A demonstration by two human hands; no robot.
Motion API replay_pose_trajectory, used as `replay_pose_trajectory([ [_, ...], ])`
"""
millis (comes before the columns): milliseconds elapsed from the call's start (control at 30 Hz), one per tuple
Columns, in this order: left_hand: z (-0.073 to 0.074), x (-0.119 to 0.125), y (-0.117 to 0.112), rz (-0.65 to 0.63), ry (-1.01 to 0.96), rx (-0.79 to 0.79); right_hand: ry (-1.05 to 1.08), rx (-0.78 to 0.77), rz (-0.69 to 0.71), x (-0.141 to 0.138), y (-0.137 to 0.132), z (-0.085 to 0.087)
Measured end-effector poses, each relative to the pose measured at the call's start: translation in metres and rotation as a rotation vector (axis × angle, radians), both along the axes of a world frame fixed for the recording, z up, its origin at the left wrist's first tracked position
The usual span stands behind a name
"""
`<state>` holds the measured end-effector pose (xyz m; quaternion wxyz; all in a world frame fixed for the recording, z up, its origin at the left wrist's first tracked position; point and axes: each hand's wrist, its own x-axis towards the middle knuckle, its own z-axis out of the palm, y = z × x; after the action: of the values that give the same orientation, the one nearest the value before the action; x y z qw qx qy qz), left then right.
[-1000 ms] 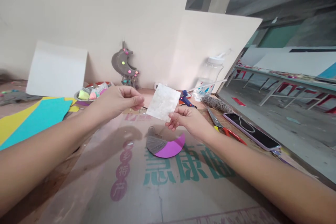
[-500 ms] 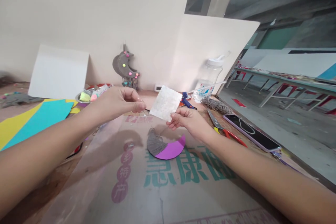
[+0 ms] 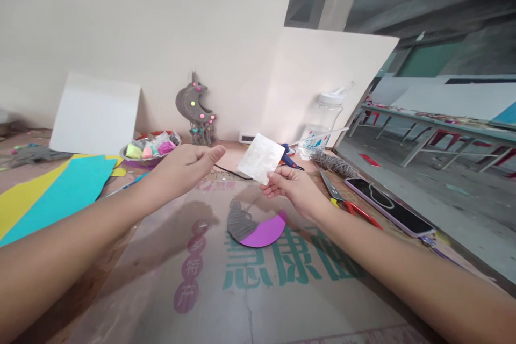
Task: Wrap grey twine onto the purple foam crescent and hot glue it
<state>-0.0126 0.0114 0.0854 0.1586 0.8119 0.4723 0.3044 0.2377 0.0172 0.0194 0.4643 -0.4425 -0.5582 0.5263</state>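
My right hand (image 3: 288, 185) pinches a white square sheet (image 3: 261, 158) by its lower corner, holding it above the table. My left hand (image 3: 191, 166) hovers to the left of the sheet, thumb laid along its closed fingers; anything inside them is hidden. Below the hands lies a purple crescent cutout (image 3: 266, 231), its left part wrapped in grey yarn (image 3: 241, 223). A thin strand rises from the wrapped end toward my right hand.
Scissors (image 3: 346, 204), a phone (image 3: 389, 204), a grey yarn bundle (image 3: 332, 164), a glue gun (image 3: 291, 158) and a bottle (image 3: 320, 123) stand or lie right. Left are coloured sheets (image 3: 60, 193) and a clay bowl (image 3: 149, 160). A decorated moon (image 3: 193, 102) hangs behind.
My left hand has turned, its thumb now lying straighter along the fingers instead of pinching downward. The white sheet stays in my right hand. The view has shifted slightly.
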Motion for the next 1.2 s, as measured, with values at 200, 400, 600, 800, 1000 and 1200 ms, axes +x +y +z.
replay_pose_trajectory([
  [200,-0.014,0.002,0.014,-0.103,-0.181,-0.191,-0.001,-0.004,0.03,-0.004,-0.003,0.002],
  [400,-0.028,0.015,0.012,-0.174,-0.076,-0.305,-0.036,-0.021,0.134,-0.013,-0.01,0.0],
  [600,-0.016,0.001,0.019,0.072,0.057,0.003,-0.33,0.067,0.126,0.001,-0.008,0.018],
  [800,-0.014,-0.03,0.05,0.209,0.098,-0.086,-0.226,0.381,-0.244,0.048,0.001,0.07],
  [1000,-0.033,-0.036,0.064,0.193,-0.027,-0.218,-0.127,0.576,-0.359,0.065,-0.005,0.092],
  [1200,-0.066,0.006,0.067,-0.157,-0.471,-0.626,-0.129,0.43,-0.134,0.029,-0.012,0.071],
])
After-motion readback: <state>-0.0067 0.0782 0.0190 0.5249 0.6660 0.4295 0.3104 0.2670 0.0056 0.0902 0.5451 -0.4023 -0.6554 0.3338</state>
